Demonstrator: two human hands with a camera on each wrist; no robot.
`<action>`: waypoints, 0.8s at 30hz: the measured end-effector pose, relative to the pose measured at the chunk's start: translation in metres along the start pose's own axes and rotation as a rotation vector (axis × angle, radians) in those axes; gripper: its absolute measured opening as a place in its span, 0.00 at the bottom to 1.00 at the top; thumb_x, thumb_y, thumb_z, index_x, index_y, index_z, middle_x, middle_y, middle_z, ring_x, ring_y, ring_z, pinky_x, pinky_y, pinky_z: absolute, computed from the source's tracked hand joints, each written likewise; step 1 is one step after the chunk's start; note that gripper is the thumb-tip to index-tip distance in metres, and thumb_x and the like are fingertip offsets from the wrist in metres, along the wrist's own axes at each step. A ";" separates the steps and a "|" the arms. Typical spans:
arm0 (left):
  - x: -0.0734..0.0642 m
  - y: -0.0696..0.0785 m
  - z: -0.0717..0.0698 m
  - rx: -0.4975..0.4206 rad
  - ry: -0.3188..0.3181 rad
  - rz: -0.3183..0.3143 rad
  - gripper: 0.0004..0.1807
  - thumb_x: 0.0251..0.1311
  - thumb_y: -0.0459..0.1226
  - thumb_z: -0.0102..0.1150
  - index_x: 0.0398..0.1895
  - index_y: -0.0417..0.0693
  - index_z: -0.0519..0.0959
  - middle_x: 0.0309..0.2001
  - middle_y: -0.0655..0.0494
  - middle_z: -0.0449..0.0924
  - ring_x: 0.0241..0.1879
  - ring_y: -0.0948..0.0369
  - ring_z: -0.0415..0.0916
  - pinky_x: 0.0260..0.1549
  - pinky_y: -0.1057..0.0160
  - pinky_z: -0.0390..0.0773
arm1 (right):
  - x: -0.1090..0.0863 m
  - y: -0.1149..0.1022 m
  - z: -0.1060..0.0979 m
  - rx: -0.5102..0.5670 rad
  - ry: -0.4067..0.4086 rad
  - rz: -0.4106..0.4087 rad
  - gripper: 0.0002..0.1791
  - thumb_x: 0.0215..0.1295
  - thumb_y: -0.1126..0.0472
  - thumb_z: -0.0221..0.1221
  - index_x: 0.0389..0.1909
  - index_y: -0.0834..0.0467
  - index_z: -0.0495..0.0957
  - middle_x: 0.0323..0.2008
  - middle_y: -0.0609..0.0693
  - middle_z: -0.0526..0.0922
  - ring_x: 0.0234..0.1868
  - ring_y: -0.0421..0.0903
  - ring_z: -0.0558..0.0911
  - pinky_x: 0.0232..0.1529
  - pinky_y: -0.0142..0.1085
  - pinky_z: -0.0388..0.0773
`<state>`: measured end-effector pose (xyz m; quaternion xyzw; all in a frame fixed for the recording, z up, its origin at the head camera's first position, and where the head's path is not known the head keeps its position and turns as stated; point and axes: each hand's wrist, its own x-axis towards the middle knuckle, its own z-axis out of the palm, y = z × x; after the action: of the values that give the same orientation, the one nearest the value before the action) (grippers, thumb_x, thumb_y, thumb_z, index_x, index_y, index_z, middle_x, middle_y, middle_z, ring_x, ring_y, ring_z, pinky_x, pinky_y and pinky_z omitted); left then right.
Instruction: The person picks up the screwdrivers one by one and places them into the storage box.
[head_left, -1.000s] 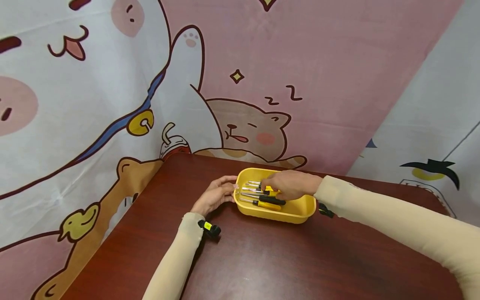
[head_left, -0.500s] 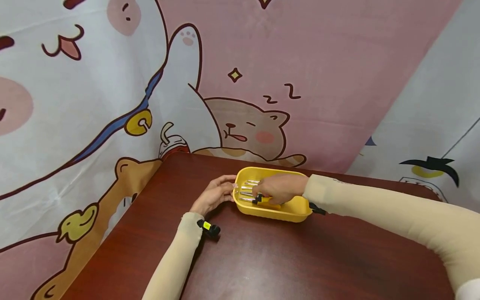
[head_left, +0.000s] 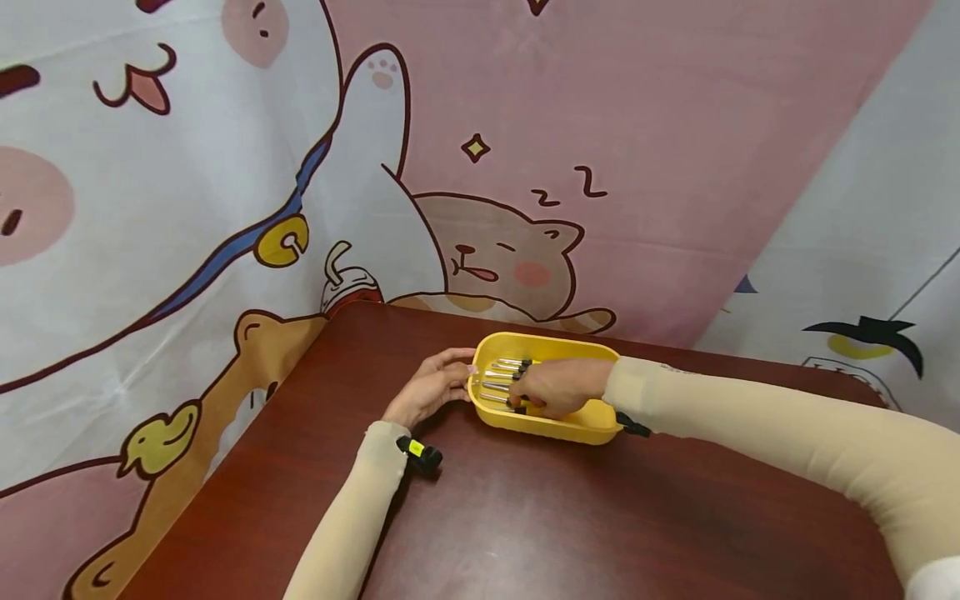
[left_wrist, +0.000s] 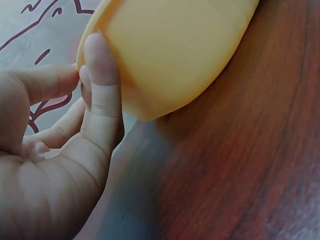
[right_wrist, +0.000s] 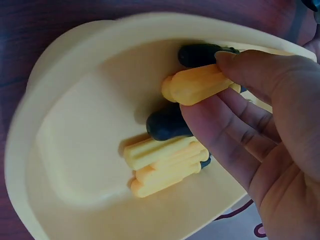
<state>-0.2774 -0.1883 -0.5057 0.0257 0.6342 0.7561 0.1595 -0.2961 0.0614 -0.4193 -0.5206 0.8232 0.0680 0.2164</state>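
Observation:
A yellow plastic basin stands near the table's back edge with several screwdrivers inside, shafts pointing left. At the basin's left end, my left hand pinches the rim between thumb and fingers; the left wrist view shows the thumb on the wall's outer side. My right hand reaches into the basin from the right. In the right wrist view its thumb and fingers pinch a yellow-handled screwdriver. Beside it lie black handles and other yellow handles. My right hand hides most handles in the head view.
The dark red-brown wooden table stretches around and in front of the basin. A cartoon-printed cloth hangs right behind the table and along its left side. Black wrist camera straps sit on both sleeves.
My right hand has moved left and toward the near side of the basin, now covering the front screwdriver handles and pinching a yellow one. My left hand stays on the rim.

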 end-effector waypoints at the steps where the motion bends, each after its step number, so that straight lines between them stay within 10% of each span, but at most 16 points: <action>1: 0.000 0.000 0.000 0.001 0.001 0.001 0.25 0.72 0.32 0.57 0.70 0.46 0.70 0.56 0.32 0.79 0.36 0.56 0.81 0.34 0.63 0.85 | 0.000 0.000 0.001 0.000 -0.002 0.010 0.20 0.68 0.64 0.65 0.59 0.46 0.79 0.36 0.45 0.83 0.30 0.39 0.74 0.36 0.29 0.77; 24: 0.000 0.001 0.002 0.004 -0.005 0.003 0.25 0.72 0.32 0.56 0.71 0.45 0.68 0.62 0.29 0.75 0.36 0.58 0.80 0.35 0.63 0.85 | 0.003 0.004 0.009 0.081 0.020 0.046 0.21 0.67 0.65 0.66 0.58 0.45 0.79 0.32 0.43 0.80 0.30 0.40 0.74 0.38 0.30 0.78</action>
<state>-0.2774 -0.1862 -0.5041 0.0287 0.6354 0.7549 0.1599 -0.2979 0.0635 -0.4290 -0.4930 0.8391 0.0346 0.2274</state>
